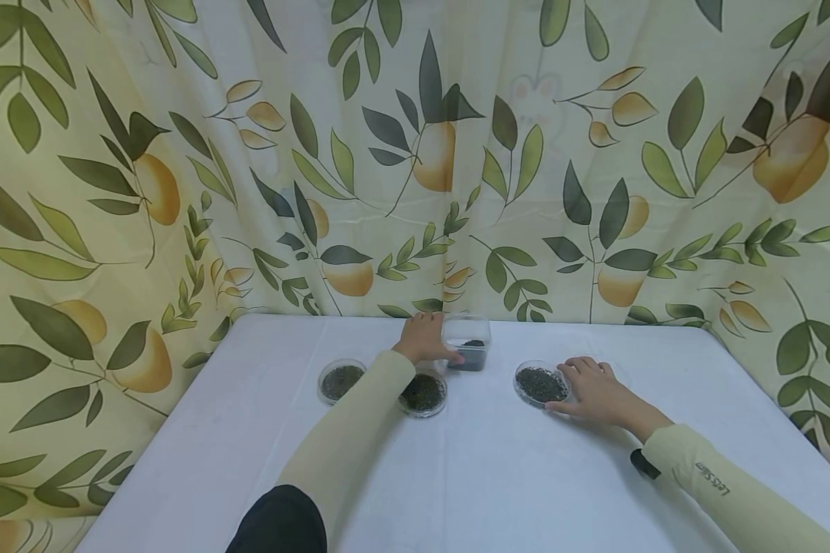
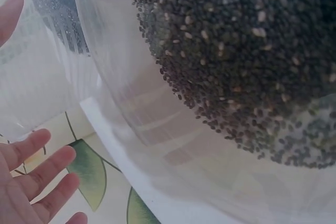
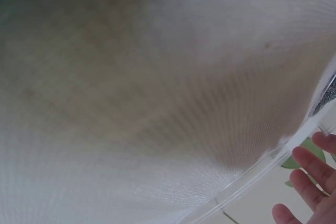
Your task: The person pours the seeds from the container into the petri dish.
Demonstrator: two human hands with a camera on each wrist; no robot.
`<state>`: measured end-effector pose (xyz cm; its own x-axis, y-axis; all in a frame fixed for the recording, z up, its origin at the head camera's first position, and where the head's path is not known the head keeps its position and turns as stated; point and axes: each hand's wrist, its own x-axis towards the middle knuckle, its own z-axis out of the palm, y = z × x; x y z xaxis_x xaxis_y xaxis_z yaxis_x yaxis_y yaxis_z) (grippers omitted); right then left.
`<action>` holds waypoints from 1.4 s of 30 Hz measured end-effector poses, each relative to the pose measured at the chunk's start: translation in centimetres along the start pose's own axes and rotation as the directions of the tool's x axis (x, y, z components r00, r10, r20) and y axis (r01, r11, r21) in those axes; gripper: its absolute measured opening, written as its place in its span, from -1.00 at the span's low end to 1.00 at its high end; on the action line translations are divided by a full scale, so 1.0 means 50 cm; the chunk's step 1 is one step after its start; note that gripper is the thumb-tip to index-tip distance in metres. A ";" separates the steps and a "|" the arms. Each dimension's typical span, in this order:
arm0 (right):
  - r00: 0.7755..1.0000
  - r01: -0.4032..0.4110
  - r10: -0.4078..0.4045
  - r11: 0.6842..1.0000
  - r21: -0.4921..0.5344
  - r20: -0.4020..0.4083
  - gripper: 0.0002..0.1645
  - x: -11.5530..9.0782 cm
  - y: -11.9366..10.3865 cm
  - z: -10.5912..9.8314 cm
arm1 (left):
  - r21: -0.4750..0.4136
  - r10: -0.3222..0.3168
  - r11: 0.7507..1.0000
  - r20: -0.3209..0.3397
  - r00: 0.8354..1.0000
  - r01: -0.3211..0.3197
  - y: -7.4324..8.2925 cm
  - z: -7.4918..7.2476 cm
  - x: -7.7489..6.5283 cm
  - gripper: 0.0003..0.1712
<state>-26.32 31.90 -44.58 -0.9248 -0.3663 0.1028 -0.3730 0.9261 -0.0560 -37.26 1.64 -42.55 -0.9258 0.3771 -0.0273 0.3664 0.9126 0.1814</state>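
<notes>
My left hand [image 1: 420,338] is at the left side of a clear plastic box [image 1: 476,329] with dark grains in its bottom. Its thumb is near the box's front and the fingers reach behind; in the left wrist view the fingers [image 2: 50,171] are spread. At the right round clear dish [image 1: 541,384], filled with dark seeds, my right hand [image 1: 598,392] lies along the right edge, thumb in front. The right wrist view shows its fingers [image 3: 312,174] apart, not closed on anything. Under my left forearm stands another seed dish [image 1: 423,393], filling much of the left wrist view.
A third seed dish [image 1: 341,380], partly covered by the left sleeve, stands farther left. Everything rests on a white-covered table [image 1: 484,476]. A patterned curtain [image 1: 415,253] hangs behind its back edge. A faint clear round edge shows just beyond the right hand.
</notes>
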 end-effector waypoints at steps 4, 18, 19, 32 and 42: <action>1.000 -0.001 0.001 1.000 -0.003 0.002 0.05 0.000 0.000 0.001 | 0.014 0.017 1.000 -0.021 1.000 -0.017 0.000 0.000 -0.001 0.19; 1.000 -0.002 0.002 1.000 -0.008 0.007 0.05 0.000 0.001 0.003 | 0.050 0.241 0.970 -0.178 0.954 -0.236 0.038 -0.010 -0.007 0.24; 1.000 -0.003 0.003 1.000 -0.007 0.008 0.05 0.000 0.001 0.003 | 0.049 0.246 0.969 -0.180 0.952 -0.241 0.045 -0.011 -0.009 0.22; 1.000 -0.007 0.007 1.000 -0.008 0.020 0.05 0.003 0.001 0.000 | 0.155 0.342 0.936 -0.187 0.921 -0.316 0.150 -0.005 -0.042 0.12; 1.000 0.007 -0.007 1.000 -0.027 0.000 0.03 0.000 0.000 -0.001 | 0.285 0.437 0.873 -0.096 0.894 -0.396 0.203 0.031 -0.058 0.04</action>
<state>-26.33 31.87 -44.54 -0.9223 -0.3724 0.1033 -0.3770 0.9258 -0.0287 -30.72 10.03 -42.16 -0.6766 0.7210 0.1494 0.7132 0.6922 -0.1108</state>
